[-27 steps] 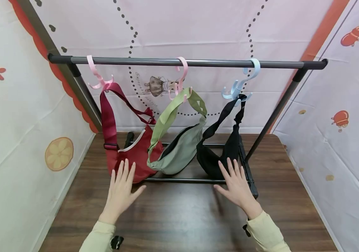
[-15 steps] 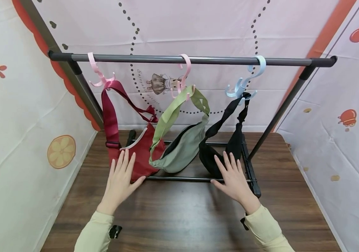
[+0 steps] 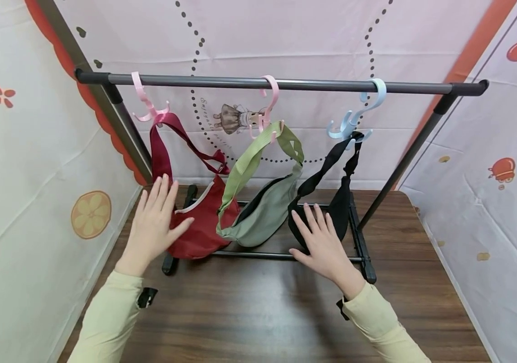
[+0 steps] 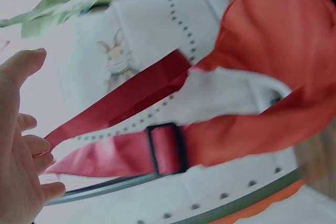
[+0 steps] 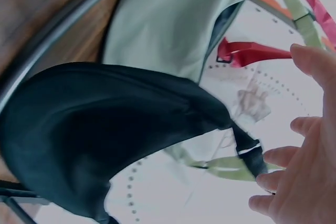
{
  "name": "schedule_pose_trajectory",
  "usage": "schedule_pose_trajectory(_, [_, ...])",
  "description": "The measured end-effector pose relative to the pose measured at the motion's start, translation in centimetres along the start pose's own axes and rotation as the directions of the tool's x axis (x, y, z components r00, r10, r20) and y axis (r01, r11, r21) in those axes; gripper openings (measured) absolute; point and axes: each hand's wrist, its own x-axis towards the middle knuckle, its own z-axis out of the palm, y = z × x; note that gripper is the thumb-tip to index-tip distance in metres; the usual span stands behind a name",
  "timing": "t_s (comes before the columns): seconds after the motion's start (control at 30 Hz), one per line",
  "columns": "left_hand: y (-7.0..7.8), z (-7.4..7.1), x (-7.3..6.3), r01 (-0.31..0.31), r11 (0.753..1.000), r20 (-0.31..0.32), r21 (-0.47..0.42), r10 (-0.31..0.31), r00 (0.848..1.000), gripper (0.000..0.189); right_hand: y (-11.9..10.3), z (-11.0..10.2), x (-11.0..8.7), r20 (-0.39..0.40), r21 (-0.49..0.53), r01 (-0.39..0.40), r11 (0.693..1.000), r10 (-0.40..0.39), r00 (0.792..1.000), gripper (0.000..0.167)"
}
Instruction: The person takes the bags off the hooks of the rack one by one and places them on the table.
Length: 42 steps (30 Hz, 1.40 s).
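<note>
Three sling bags hang from swivel hooks on a black rack [image 3: 204, 82]. A red bag [image 3: 208, 227] with a maroon strap [image 4: 121, 95] hangs from a pink hook [image 3: 151, 112]. The grey-green bag [image 3: 260, 219] hangs in the middle from another pink hook [image 3: 273, 103]. At the right is a black bag [image 3: 342, 201] on a light blue hook [image 3: 353, 121]. My left hand [image 3: 151, 227], fingers extended, is in front of the red bag's strap; contact cannot be made out. My right hand [image 3: 319, 247] spreads before the black bag [image 5: 105, 114], holding nothing.
The rack stands on a brown wooden table [image 3: 249, 312], its black base bar [image 3: 258, 255] running below the bags. Printed white cloth [image 3: 59, 151] covers the walls behind and on both sides. A slanted rack post [image 3: 399, 171] rises at the right.
My left hand has risen and shifted left, from the red bag's lower body to its strap. My right hand has moved slightly up and left. The bags hang much as before.
</note>
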Motion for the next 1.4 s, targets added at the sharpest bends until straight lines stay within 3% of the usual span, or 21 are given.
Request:
schedule_pose_trajectory(0.27, [-1.8, -3.0, 2.5, -0.028, 1.0, -0.042, 0.006, 0.029, 0.999, 0.08, -1.7, -0.3, 1.1, 0.008, 0.003, 0.076, 0.997, -0.076, 0.997, 0.079])
schedule_pose_trajectory(0.43, [-3.2, -4.7, 4.2, -0.076, 0.997, -0.116, -0.007, 0.074, 0.99, 0.066, -2.5, -0.2, 1.3, 0.024, 0.018, 0.107, 0.994, -0.107, 0.994, 0.078])
schedule_pose_trajectory(0.53, [-3.8, -5.8, 5.6, -0.113, 0.994, -0.18, 0.013, 0.113, 0.977, 0.06, -3.0, -0.1, 1.5, 0.021, 0.02, 0.128, 0.992, -0.128, 0.992, 0.077])
schedule_pose_trajectory(0.67, [-4.0, -7.1, 7.7, -0.153, 0.988, -0.279, 0.031, 0.156, 0.948, 0.054, -3.6, 0.1, 1.7, 0.015, 0.012, 0.159, 0.987, -0.159, 0.987, 0.075])
schedule_pose_trajectory(0.77, [-4.0, -7.8, 9.1, -0.158, 0.987, -0.344, 0.015, 0.153, 0.926, 0.05, -4.0, 0.3, 1.8, 0.029, 0.008, 0.18, 0.984, -0.18, 0.983, 0.074])
schedule_pose_trajectory(0.87, [-4.0, -8.3, 10.3, -0.14, 0.99, -0.382, 0.0, 0.129, 0.915, 0.045, -4.5, 0.4, 1.8, 0.036, 0.011, 0.204, 0.979, -0.204, 0.978, 0.074])
schedule_pose_trajectory(1.03, [-3.8, -9.2, 12.1, -0.088, 0.996, -0.369, 0.006, 0.084, 0.926, 0.041, -5.0, 0.4, 2.1, 0.027, 0.008, 0.244, 0.97, -0.244, 0.969, 0.072])
schedule_pose_trajectory(1.23, [-3.5, -9.6, 14.8, -0.088, 0.995, -0.33, 0.054, 0.101, 0.939, 0.036, -5.0, 0.1, 2.5, 0.013, -0.004, 0.243, 0.97, -0.243, 0.97, 0.072])
schedule_pose_trajectory(1.4, [-3.4, -9.4, 15.5, -0.073, 0.997, -0.325, 0.037, 0.081, 0.942, 0.036, -5.1, 0.2, 2.7, 0.026, 0.004, 0.258, 0.966, -0.258, 0.966, 0.07])
